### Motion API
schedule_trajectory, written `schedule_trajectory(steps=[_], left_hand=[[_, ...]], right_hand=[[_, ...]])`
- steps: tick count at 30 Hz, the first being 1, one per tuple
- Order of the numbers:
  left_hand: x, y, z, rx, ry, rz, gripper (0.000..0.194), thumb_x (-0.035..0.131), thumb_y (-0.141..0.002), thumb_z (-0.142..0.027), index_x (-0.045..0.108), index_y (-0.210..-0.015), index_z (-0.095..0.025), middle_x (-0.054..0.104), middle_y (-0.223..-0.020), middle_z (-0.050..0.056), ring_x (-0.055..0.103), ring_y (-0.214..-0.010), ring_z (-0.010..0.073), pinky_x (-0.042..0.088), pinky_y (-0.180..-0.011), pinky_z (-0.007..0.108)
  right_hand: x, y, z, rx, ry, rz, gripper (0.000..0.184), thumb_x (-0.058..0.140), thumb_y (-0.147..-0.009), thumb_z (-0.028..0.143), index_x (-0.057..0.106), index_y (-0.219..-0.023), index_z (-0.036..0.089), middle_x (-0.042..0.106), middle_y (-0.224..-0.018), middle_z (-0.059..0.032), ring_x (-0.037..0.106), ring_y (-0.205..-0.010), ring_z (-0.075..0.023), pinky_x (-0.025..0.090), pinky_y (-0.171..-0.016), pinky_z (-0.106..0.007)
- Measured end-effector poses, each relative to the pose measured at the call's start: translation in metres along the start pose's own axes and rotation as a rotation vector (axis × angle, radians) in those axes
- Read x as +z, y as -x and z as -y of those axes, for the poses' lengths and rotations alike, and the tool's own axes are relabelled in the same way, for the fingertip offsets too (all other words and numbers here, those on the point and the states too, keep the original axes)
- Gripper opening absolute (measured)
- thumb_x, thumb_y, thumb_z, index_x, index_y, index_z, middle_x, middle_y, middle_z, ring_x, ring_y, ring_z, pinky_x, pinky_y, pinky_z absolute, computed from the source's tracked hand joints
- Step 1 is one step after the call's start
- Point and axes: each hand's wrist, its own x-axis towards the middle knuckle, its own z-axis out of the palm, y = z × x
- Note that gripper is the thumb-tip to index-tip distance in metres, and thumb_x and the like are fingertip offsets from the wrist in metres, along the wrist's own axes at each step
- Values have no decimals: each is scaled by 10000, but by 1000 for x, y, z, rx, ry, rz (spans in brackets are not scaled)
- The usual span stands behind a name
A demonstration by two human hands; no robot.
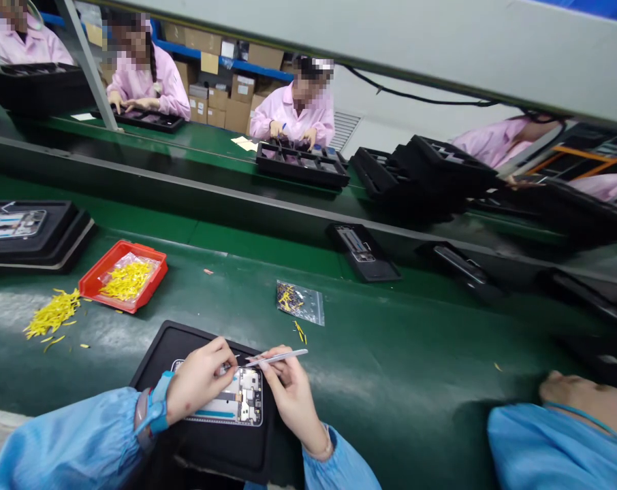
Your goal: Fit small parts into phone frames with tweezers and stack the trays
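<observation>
A phone frame with an exposed circuit board (240, 401) lies in a black tray (170, 344) at the near edge of the green bench. My left hand (199, 381) rests on the frame's upper left, fingers curled and pinching at its top edge. My right hand (291, 395) is closed round silver tweezers (278, 357), whose tip points left toward the left fingertips. Both arms wear light blue sleeves, and a blue strap (158, 408) sits on my left wrist.
A red tray (91, 282) of yellow strips, loose yellow strips (53, 314), and a small clear bag (299, 301) lie on the green belt. Black trays (30, 235) stand at left. A neighbour's blue-sleeved arm (558, 439) is at right. People in pink work across the conveyor.
</observation>
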Motion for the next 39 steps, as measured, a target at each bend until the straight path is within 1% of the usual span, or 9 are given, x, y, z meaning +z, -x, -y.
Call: schedule_trajectory(steps=[7, 10, 14, 18, 24, 29, 32, 36, 39], left_hand=[[-1, 4, 2, 65, -61, 12, 148, 478, -840, -154, 619, -829, -195, 593, -889, 19, 581, -647, 107, 470, -616, 182], [1, 6, 7, 140, -119, 22, 190, 446, -876, -153, 627, -862, -209, 635, -891, 17, 625, -791, 135, 488, -715, 186], [5, 10, 13, 240, -228, 8, 243, 399, -911, -142, 633, -906, -207, 656, -900, 25, 636, -814, 145, 500, -735, 198], [5, 14, 16, 312, -322, -8, 255, 385, -924, -135, 626, -960, -209, 660, -921, 32, 628, -803, 148, 513, -703, 201], [3, 19, 15, 371, -451, 47, 286, 386, -904, -67, 572, -1079, -195, 642, -1009, 55, 609, -821, 161, 526, -707, 234], [3, 16, 13, 392, -458, 41, 247, 403, -899, -64, 562, -1053, -174, 635, -986, 65, 612, -810, 174, 525, -688, 250], [4, 15, 13, 380, -460, 48, 258, 377, -907, -68, 554, -1058, -179, 631, -989, 64, 608, -815, 166, 521, -705, 246], [5, 15, 14, 390, -486, 56, 278, 346, -911, -64, 547, -1069, -171, 632, -1016, 73, 606, -831, 170, 519, -711, 255], [4, 14, 13, 422, -515, 42, 280, 336, -910, -58, 552, -1056, -157, 639, -1016, 85, 606, -802, 179, 516, -672, 263]], right_hand=[[1, 3, 1, -131, 150, 30, 119, 548, -903, 317, 587, -870, 209, 614, -830, -51, 652, -768, -187, 545, -711, -310], [2, 5, 2, -206, 253, 51, 93, 510, -918, 260, 582, -883, 212, 614, -818, -60, 634, -769, -199, 526, -688, -322], [2, 6, 1, -273, 339, 82, 94, 461, -927, 200, 552, -909, 219, 590, -829, -59, 613, -778, -201, 510, -683, -328], [3, 8, -4, -277, 327, 73, 99, 432, -940, 201, 529, -933, 221, 556, -846, -61, 592, -785, -194, 511, -676, -322], [2, 11, -6, -325, 323, 106, 106, 441, -928, 169, 518, -967, 230, 554, -863, -57, 585, -820, -198, 502, -723, -333], [2, 10, -5, -258, 292, 108, 82, 491, -917, 201, 554, -963, 229, 608, -869, -66, 610, -843, -217, 503, -743, -354], [1, 9, 1, -306, 213, 42, 73, 486, -932, 235, 556, -950, 244, 620, -850, -57, 623, -853, -220, 512, -790, -400], [-1, 9, 15, -340, 97, -183, 40, 510, -931, 281, 523, -963, 261, 592, -868, -31, 626, -860, -204, 508, -854, -462], [0, 9, 15, -273, 150, -141, 98, 535, -916, 310, 530, -992, 248, 594, -906, -49, 622, -901, -220, 504, -848, -444]])
